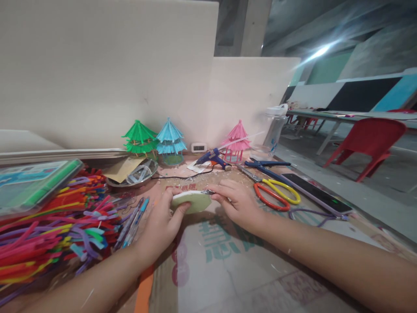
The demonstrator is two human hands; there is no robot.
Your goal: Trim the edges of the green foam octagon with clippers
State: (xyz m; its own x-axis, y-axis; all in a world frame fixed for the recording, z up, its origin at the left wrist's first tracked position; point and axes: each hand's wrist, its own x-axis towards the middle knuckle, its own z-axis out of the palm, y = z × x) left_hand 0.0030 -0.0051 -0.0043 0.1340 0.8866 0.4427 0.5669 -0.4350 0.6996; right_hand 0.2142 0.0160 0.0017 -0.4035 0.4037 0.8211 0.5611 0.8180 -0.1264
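Note:
My left hand (163,221) is closed around a flat, pale green disc (195,204) with a white edge, holding it tilted above the table. The thumb lies on its green face. At the disc's right rim, my right hand (233,202) is pinched, fingertips against a small dark piece (207,192) that I cannot make out clearly. Just beyond the hands, a blue glue gun (213,157) rests on the table with its black cord trailing left. Small pavilion models in green (139,138), blue (170,141) and pink (237,141) stand at the back.
Many coloured pipe cleaners (52,230), a plastic case (35,187) and pens (133,224) lie left. A metal dish (137,183) is behind them. Scissors (276,194), blue pliers (267,164), a phone (316,193) and a water bottle (274,130) are right. White boards (107,74) rise behind.

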